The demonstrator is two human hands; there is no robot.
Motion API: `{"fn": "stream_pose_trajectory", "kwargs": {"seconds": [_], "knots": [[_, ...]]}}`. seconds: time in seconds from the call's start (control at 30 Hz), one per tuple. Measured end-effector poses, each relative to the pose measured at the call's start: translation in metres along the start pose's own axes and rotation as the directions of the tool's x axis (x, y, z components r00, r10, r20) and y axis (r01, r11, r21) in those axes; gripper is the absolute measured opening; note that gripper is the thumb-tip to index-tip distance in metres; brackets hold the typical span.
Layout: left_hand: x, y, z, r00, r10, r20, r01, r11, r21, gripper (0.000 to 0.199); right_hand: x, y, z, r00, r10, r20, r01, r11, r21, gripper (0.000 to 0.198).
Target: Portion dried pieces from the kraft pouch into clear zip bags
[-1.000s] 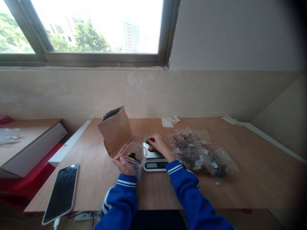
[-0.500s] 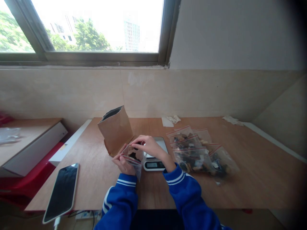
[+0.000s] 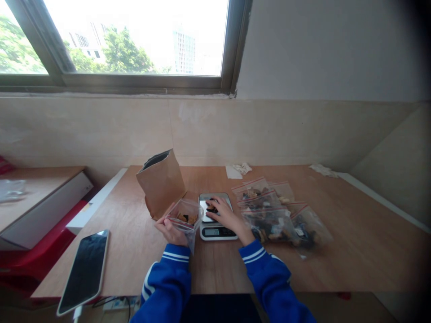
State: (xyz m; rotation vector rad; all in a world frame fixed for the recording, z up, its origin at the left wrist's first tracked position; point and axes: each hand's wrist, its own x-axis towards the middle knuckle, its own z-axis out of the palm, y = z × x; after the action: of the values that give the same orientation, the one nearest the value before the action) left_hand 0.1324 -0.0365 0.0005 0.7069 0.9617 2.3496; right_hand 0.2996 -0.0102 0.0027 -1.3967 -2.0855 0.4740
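My left hand (image 3: 173, 232) grips the rim of a clear zip bag (image 3: 183, 206), holding its mouth open. Tan and black dried pieces (image 3: 187, 218) lie inside that bag. Over the silver plate of a small digital scale (image 3: 218, 232), my right hand (image 3: 224, 214) has its thumb and fingers round a few dark and tan pieces (image 3: 211, 207). These pieces are at the plate's surface, partly hidden by the fingers; their exact kind is too small to tell. Behind my left hand a brown paper bag (image 3: 161, 181) stands upright with its top open.
Several filled zip bags (image 3: 272, 211) with red seals lie heaped right of the scale. A phone (image 3: 84, 269) with a white cable rests at the table's left front edge. Crumpled white paper (image 3: 241, 169) lies near the wall. A red stool (image 3: 43, 242) stands left.
My right hand has moved right, from the mouth of the zip bag to the scale plate, where dark pieces now show at its fingers. My left hand still holds the bag.
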Motion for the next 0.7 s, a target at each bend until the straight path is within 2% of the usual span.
{"fn": "stream_pose_trajectory", "kwargs": {"seconds": [0.1, 0.23, 0.33, 0.4, 0.47, 0.53, 0.6, 0.7], "knots": [[0.000, 0.000, 0.000, 1.000, 0.004, 0.004, -0.003, 1.000, -0.001, 0.012, -0.003, -0.001, -0.001, 0.998, -0.032, -0.060, 0.032, 1.000, -0.001, 0.022], [0.000, -0.001, -0.002, 1.000, 0.005, 0.006, -0.005, 1.000, -0.006, 0.012, -0.001, -0.010, -0.011, 0.992, -0.009, -0.130, 0.016, 0.998, 0.054, 0.019], [-0.001, -0.003, -0.004, 0.998, 0.037, 0.052, -0.037, 0.999, 0.001, 0.013, 0.001, -0.029, -0.023, 0.976, 0.039, -0.214, 0.011, 0.974, 0.226, 0.019], [-0.001, -0.004, -0.004, 0.993, 0.079, 0.090, -0.080, 0.997, 0.000, 0.014, 0.002, -0.049, -0.031, 0.972, 0.050, -0.231, 0.042, 0.926, 0.376, 0.022], [-0.002, -0.003, -0.003, 0.987, 0.118, 0.111, -0.116, 0.993, -0.024, 0.015, 0.002, -0.071, -0.039, 0.985, 0.002, -0.173, 0.085, 0.864, 0.497, 0.025], [-0.003, -0.001, -0.002, 0.984, 0.140, 0.114, -0.134, 0.989, -0.058, 0.014, 0.000, -0.088, -0.046, 0.994, -0.094, -0.062, 0.113, 0.824, 0.555, 0.028], [-0.003, 0.001, -0.002, 0.979, 0.159, 0.130, -0.150, 0.986, -0.074, 0.015, -0.002, -0.100, -0.050, 0.985, -0.167, 0.045, 0.115, 0.828, 0.548, 0.028], [-0.003, 0.001, -0.007, 0.957, 0.211, 0.198, -0.202, 0.977, -0.063, 0.019, -0.008, -0.107, -0.052, 0.972, -0.180, 0.147, 0.093, 0.881, 0.465, 0.028]]}}
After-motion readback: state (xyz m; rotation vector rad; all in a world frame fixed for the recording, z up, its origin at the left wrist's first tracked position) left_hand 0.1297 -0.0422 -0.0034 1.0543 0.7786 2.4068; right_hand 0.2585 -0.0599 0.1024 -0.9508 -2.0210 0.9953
